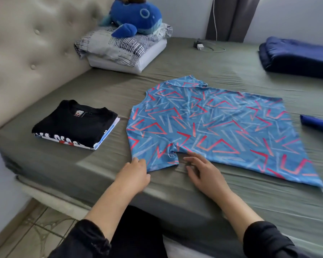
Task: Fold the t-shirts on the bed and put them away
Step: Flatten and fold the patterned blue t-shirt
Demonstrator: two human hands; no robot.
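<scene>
Spread flat across the middle of the bed [203, 58], a blue t-shirt [222, 125] patterned with red and pale angular lines lies with its collar toward the headboard [26, 53] side and its hem toward the right. Its near sleeve [160, 155] is bunched at the armpit, just in from the bed's near edge. The left hand [134, 174] rests at the outer corner of that sleeve, fingers curled with the tips touching the fabric edge; whether they pinch it cannot be told. The right hand [203, 175] lies on the olive sheet just beside the sleeve's inner edge, fingers loosely spread and slightly bent, tips close to or touching the shirt's lower seam.

Toward the near-left corner of the bed sits a stack of folded shirts [76, 125], a black one on top with a small neck label whose print is too small to read. White lettering with a red mark shows on the front fold of the shirt beneath, but the letters are cut off and cannot be read. White and pale blue edges show at the stack's right side.

At the far-left corner, a blue plush whale [136, 17] sits on folded patterned bedding [123, 47]. A white charger with cable [201, 46] lies at the far edge. A dark blue folded blanket [298, 56] occupies the far-right corner, and another blue cloth [319, 123] pokes in at the right edge.
</scene>
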